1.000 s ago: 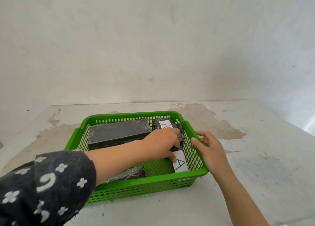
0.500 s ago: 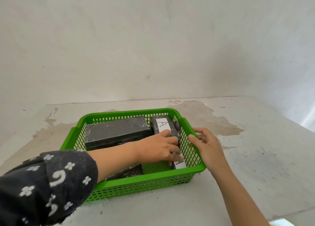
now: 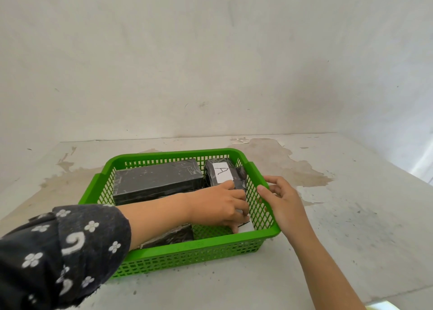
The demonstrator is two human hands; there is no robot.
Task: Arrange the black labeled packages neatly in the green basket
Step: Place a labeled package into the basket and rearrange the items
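Her left hand (image 3: 221,204) is clamped on a labeled package (image 3: 243,224) at the green basket (image 3: 187,246)'s near-right corner; the right hand (image 3: 280,201), fingers loosely apart, steadies the rim. Best slide it flush against the "A" package (image 3: 223,175) behind, label up.

A bare, unfurnished room corner, more storeroom or makeshift workspace than home: a plain whitewashed plaster wall (image 3: 210,64), scuffed and unadorned, meets a worn pale grey table (image 3: 351,216) whose paint has peeled into brown patches (image 3: 288,167) on the far side.
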